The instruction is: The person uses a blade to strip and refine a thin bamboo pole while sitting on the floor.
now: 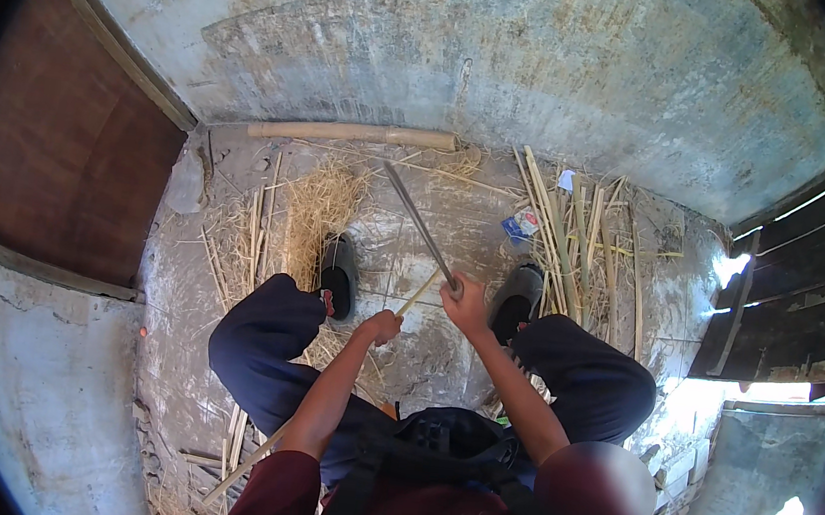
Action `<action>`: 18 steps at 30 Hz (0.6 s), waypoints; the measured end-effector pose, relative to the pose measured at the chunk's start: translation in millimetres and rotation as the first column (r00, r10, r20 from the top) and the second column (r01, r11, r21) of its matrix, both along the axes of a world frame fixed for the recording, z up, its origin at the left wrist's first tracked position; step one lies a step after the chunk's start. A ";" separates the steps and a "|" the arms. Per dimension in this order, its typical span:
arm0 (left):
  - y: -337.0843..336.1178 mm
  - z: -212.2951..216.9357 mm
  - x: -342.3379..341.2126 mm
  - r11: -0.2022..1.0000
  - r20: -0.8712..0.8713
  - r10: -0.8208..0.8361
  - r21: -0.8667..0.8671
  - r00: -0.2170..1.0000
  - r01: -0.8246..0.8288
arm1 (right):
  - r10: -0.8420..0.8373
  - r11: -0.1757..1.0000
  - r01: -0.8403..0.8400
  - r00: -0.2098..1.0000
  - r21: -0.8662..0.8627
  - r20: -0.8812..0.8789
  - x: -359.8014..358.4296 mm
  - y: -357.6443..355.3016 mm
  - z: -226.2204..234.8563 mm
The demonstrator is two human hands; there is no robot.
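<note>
My right hand [467, 304] is closed around the handle of a long, narrow knife [418, 222], whose grey blade points forward and to the left. In my left hand [383, 328] is a thin bamboo strip [418, 294]. Its far end comes up close to the knife near my right hand; whether the two touch I cannot tell. The strip's rear part [245, 466] runs back under my left forearm, toward the lower left. Both hands are between my bent knees, above the floor.
Straw-like shavings [321, 203] lie beside my left shoe [338, 278]. Split bamboo strips [576, 236] are spread on the right, near a blue packet [518, 225]. A bamboo pole [355, 134] lies along the wall [512, 77]. A brown panel [64, 130] stands left, dark boards [796, 288] right.
</note>
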State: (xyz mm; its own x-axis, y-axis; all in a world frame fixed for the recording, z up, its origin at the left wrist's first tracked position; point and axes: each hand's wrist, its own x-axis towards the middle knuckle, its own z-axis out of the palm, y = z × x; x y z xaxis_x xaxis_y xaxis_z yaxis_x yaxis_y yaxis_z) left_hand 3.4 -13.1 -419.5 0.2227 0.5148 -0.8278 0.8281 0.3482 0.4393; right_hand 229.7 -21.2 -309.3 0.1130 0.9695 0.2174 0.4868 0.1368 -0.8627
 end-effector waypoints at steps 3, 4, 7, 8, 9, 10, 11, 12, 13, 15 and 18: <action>15.5 3.5 31.0 0.997 0.031 -0.078 0.016 0.996 0.077 | -0.033 0.952 0.120 0.954 -0.281 0.297 63.2 -56.0 -131.5; 8.7 -1.5 24.9 0.991 0.000 -0.116 0.070 0.993 0.116 | -0.009 0.886 0.175 0.933 -0.430 0.360 61.9 -65.5 -145.7; 0.4 -12.7 5.5 0.956 -0.062 -0.236 0.163 0.970 0.243 | 0.198 0.657 0.157 0.908 -0.738 0.370 54.3 -68.8 -155.9; 6.3 -15.8 9.0 0.939 -0.023 -0.303 0.167 0.953 0.302 | 0.192 0.665 0.155 0.910 -0.731 0.367 66.4 -66.4 -172.1; 7.7 -13.7 14.9 0.950 -0.010 -0.277 0.145 0.961 0.275 | 0.188 0.659 0.148 0.917 -0.737 0.352 72.9 -78.8 -189.5; 6.1 -12.7 15.3 0.963 -0.004 -0.243 0.118 0.970 0.242 | 0.175 0.681 0.151 0.917 -0.716 0.359 80.3 -68.0 -187.2; 3.8 -10.7 13.5 0.975 -0.004 -0.205 0.091 0.979 0.204 | 0.170 0.701 0.141 0.919 -0.699 0.356 79.7 -62.8 -181.5; 1.3 -2.4 19.5 0.990 -0.009 -0.135 0.025 0.991 0.136 | 0.166 0.692 0.143 0.922 -0.707 0.350 80.2 -77.8 -180.9; -0.4 6.6 25.2 0.997 -0.019 -0.068 -0.038 0.998 0.067 | 0.223 0.717 0.072 0.919 -0.693 0.326 81.1 -83.8 -180.4; 0.2 9.2 16.6 0.998 -0.012 -0.056 -0.021 0.998 0.056 | 0.350 0.777 -0.102 0.890 -0.621 0.291 75.8 -60.6 -155.8; 4.9 18.6 35.3 0.996 0.011 -0.091 0.001 0.996 0.091 | 0.290 0.883 -0.141 0.914 -0.448 0.283 72.6 -30.9 -127.7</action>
